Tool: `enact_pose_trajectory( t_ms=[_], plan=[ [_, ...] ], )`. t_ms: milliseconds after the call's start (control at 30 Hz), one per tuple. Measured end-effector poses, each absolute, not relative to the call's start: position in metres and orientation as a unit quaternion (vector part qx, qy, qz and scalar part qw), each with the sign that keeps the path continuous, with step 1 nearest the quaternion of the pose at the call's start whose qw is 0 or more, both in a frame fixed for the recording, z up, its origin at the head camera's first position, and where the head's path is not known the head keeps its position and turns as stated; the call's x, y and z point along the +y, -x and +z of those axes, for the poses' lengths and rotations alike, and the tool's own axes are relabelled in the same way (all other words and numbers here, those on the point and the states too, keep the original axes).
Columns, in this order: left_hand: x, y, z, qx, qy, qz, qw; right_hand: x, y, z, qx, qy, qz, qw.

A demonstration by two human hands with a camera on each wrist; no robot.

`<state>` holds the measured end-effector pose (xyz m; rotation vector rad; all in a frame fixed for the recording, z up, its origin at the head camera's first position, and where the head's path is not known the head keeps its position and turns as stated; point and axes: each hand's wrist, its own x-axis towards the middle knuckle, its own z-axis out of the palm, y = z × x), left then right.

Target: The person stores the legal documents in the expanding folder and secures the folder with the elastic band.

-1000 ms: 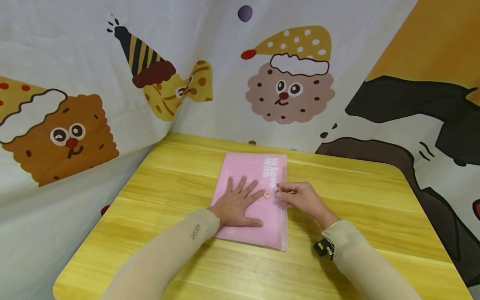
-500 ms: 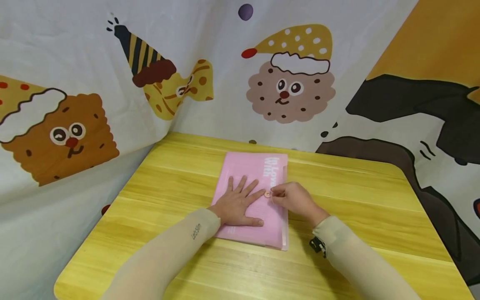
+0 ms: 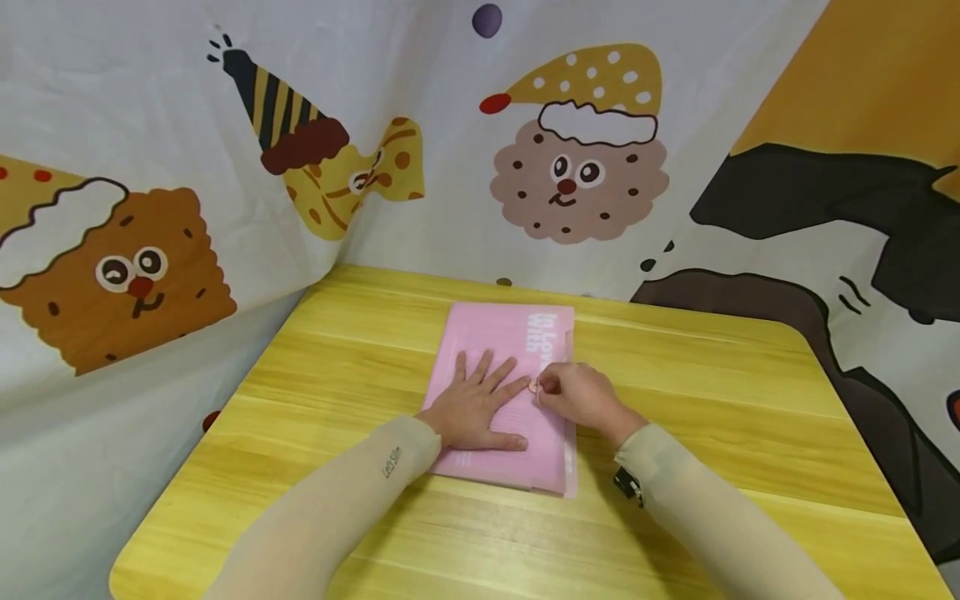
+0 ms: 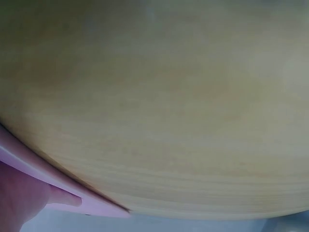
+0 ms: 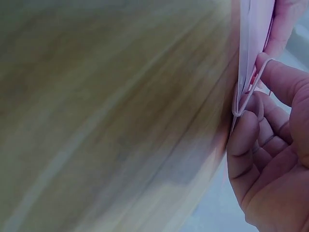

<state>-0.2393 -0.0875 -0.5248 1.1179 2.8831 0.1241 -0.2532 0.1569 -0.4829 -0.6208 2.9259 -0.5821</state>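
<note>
A pink document folder (image 3: 487,322) with white lettering lies flat on the wooden table. My left hand (image 3: 474,410) rests on it with fingers spread, its index fingertip beside a small round button (image 3: 533,386). At that button's right side, my right hand (image 3: 583,398) pinches a thin elastic cord (image 5: 252,92). In the right wrist view the cord runs from the thumb tip down to the folder's edge, with the other fingers curled below. Those fingers partly cover the button in the head view. The left wrist view catches only the thumb side of the left hand on the folder.
The yellow wood-grain table (image 3: 720,392) extends around the folder. Behind it and to the left hangs a white cloth (image 3: 420,50) printed with cartoon biscuits. A small black device (image 3: 628,486) is strapped at the right wrist.
My right hand has moved left from the folder's right edge to the button, bringing the cord along. The left hand and the folder have stayed in place.
</note>
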Motion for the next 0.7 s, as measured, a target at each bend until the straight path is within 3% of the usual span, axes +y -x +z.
enact_pose_trajectory(
  t_ms=[700],
  plan=[
    [-0.088,0.241,-0.528,0.935,-0.350,0.054,0.025,0.144,0.267,-0.474,0.966,0.217,-0.134,0.053]
  ],
)
